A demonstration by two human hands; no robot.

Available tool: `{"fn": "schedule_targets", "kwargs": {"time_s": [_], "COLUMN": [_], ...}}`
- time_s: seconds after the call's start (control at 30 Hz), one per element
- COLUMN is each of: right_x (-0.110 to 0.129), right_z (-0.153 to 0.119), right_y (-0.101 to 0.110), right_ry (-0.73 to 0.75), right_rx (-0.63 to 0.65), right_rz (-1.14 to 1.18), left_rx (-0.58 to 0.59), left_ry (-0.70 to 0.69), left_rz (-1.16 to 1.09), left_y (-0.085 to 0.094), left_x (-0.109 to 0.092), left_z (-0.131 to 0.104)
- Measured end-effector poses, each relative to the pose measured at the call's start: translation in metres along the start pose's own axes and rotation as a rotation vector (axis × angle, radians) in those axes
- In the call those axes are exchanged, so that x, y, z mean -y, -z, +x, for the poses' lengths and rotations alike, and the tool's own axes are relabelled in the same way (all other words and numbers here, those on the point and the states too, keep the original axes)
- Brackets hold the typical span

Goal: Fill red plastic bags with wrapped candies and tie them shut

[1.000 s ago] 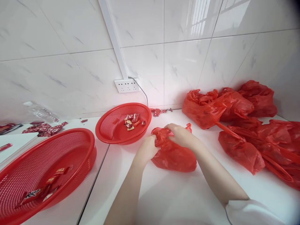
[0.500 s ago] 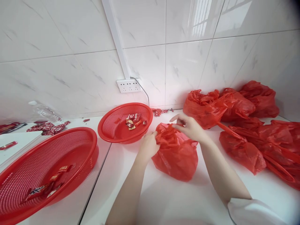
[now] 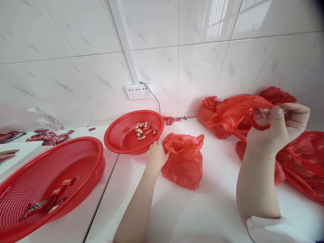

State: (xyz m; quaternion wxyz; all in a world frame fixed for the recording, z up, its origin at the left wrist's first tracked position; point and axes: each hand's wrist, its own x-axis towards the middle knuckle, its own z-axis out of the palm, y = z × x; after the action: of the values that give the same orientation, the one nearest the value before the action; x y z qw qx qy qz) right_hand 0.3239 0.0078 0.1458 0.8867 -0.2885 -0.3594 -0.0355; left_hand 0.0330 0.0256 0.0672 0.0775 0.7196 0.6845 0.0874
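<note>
A red plastic bag (image 3: 186, 165) stands on the white table in front of me, its top gathered and loose. My left hand (image 3: 156, 156) is at the bag's upper left edge, closed on it, beside the round red basket (image 3: 134, 145). At the right, my right hand (image 3: 283, 125) is raised with thumb and fingers pinched on the handle of another red bag (image 3: 238, 109), which stands near the wall. That bag's handle is stretched toward my hand. Wrapped candies (image 3: 145, 130) lie in the round basket.
A larger red basket (image 3: 97, 148) holding a few wrapped packets is at the left. Behind it are a clear plastic bottle (image 3: 48, 120) and small red packets (image 3: 52, 137). More red bags (image 3: 303, 155) lie at the right. A wall socket (image 3: 138, 91) has a cable.
My right hand has left the front bag, moved right and taken hold of a handle of a bag by the wall. At the far left edge, a person's fingers have appeared.
</note>
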Motion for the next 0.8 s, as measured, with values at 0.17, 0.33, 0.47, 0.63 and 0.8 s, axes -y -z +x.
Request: {"fn": "schedule_targets", "kwargs": {"time_s": [0.17,0.33,0.47,0.63,0.8], "right_x": [0.005,0.017,0.029,0.051,0.069], "right_z": [-0.006,-0.012,-0.016,-0.029,-0.062], "right_y": [-0.002,-0.007,-0.003,-0.001,-0.017], "right_ry": [-0.056,-0.205,-0.147,-0.005,0.097], "right_rx": [0.099,0.319,0.531,1.066,1.88], "right_rz": [0.0,0.258,0.392,0.473,0.269], "left_rx": [0.416,0.923,0.908,0.384,0.545], "left_ry": [-0.158,-0.151,-0.044,-0.142,-0.221], "left_rz": [-0.321,-0.578,-0.883,-1.047,-1.483], "left_y": [0.016,0.0,-0.024,-0.027,0.004], "left_x": [0.009,0.012,0.001,-0.017,-0.022], "left_z": [-0.008,0.002,0.011,0.01,-0.007]}}
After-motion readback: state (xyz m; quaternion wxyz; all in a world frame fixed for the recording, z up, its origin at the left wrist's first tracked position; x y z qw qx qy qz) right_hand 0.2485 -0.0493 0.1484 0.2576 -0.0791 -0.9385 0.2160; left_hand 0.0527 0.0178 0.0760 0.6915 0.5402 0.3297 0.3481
